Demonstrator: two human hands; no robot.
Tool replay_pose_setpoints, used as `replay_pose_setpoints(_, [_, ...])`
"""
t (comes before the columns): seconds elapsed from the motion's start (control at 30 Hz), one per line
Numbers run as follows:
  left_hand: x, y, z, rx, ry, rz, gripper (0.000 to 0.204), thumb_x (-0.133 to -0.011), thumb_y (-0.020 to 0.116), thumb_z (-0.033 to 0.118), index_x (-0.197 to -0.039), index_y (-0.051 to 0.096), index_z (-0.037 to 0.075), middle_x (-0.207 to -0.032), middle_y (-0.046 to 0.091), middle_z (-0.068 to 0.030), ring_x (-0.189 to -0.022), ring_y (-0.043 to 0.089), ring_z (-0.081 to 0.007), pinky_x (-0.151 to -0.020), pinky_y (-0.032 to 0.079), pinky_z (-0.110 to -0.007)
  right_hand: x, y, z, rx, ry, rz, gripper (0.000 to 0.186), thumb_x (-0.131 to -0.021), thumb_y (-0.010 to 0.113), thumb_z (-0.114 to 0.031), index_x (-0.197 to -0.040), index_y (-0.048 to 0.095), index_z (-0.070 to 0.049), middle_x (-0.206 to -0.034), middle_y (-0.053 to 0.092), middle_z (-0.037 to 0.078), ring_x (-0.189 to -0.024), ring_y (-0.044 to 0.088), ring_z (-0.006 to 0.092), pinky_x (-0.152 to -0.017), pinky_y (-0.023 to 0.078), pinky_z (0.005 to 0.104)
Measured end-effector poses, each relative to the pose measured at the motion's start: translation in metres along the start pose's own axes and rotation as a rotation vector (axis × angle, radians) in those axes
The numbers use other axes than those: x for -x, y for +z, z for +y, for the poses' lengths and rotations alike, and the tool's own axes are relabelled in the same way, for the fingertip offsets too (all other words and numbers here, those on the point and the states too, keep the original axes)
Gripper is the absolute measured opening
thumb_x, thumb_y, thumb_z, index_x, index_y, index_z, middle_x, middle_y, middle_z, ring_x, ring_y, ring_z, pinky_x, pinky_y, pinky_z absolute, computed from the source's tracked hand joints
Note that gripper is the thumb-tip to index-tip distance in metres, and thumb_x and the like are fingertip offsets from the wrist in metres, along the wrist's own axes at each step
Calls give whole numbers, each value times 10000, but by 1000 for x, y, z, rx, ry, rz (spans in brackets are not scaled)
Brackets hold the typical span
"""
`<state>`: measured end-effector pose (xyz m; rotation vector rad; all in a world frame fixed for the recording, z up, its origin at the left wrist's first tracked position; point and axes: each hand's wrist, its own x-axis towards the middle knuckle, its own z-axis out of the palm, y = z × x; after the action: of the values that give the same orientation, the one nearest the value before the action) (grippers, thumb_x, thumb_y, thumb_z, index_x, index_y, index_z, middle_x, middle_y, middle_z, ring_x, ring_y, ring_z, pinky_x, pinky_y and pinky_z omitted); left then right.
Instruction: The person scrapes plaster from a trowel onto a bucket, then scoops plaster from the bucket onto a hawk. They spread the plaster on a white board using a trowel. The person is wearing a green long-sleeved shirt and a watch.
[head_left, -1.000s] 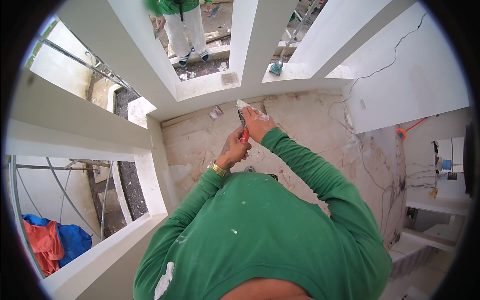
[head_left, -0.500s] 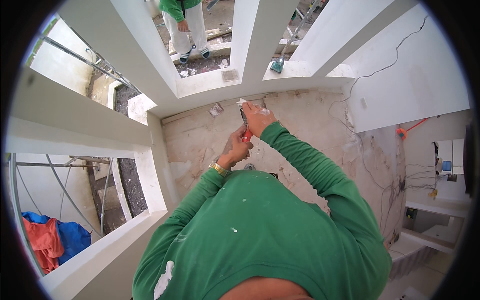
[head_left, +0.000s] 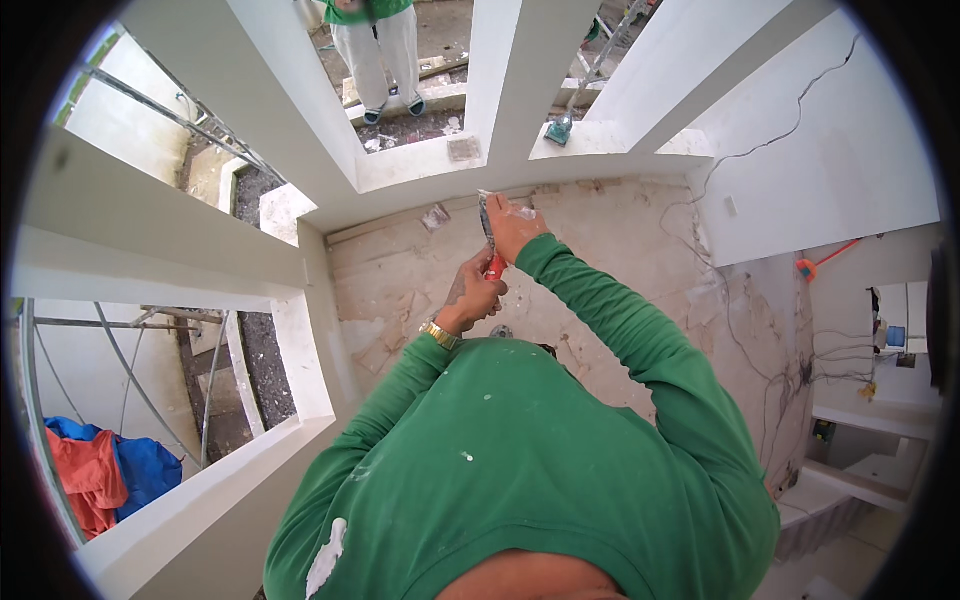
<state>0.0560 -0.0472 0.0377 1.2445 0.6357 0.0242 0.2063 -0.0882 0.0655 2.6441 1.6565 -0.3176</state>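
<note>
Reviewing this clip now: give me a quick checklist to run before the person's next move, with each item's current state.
1. Left hand around the red handle of the scraper: ok.
2. Right hand clear of the blade: not ok, its bare fingers are at it.
3. Blade clean: cannot tell, the right hand hides part of it.
4. Cable away from both hands: ok, it runs along the wall and floor to the right.
5. Co-worker out of arm's way: ok, standing beyond the opening ahead.
</note>
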Motion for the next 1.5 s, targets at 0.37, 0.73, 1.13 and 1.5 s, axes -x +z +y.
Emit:
replay_pose_setpoints(0.37, [-8, -11, 7, 74, 114, 88, 546, -759, 617, -60, -1293, 553, 31, -792, 579, -36, -447, 509, -92, -378, 410, -253, -12, -9, -15, 77, -55, 118, 470, -875, 600, -110, -1315, 467, -12, -1330, 573, 129, -1177, 617, 317, -868, 551, 474])
replay_pose_setpoints(0.73, [-4, -14, 16, 258, 134, 144, 574, -773, 595, -97, -1325, 524, 42, -789, 559, -19, -452, 479, -81, -399, 387, -240, -10, -14, -14, 65, -136, 138, 465, -900, 565, -125, -1339, 460, -16, -1344, 559, 133, -1188, 608, 320, -869, 556, 463])
replay_pose_setpoints(1.13, [7, -10, 11, 235, 237, 230, 533, -760, 621, -67, -1275, 532, 39, -750, 542, -7, -443, 480, -78, -386, 390, -242, -16, -23, -10, -39, -134, 159, 436, -914, 529, -112, -1335, 462, -17, -1305, 588, 125, -1129, 633, 314, -860, 547, 477])
replay_pose_setpoints(1.5, [-4, -14, 16, 341, 213, 204, 614, -762, 609, -97, -1348, 463, 17, -767, 547, -15, -445, 461, -81, -388, 387, -237, 7, -28, -7, -87, -110, 41, 575, -860, 531, -47, -1422, 410, -21, -1455, 496, 175, -1224, 583, 348, -943, 514, 484])
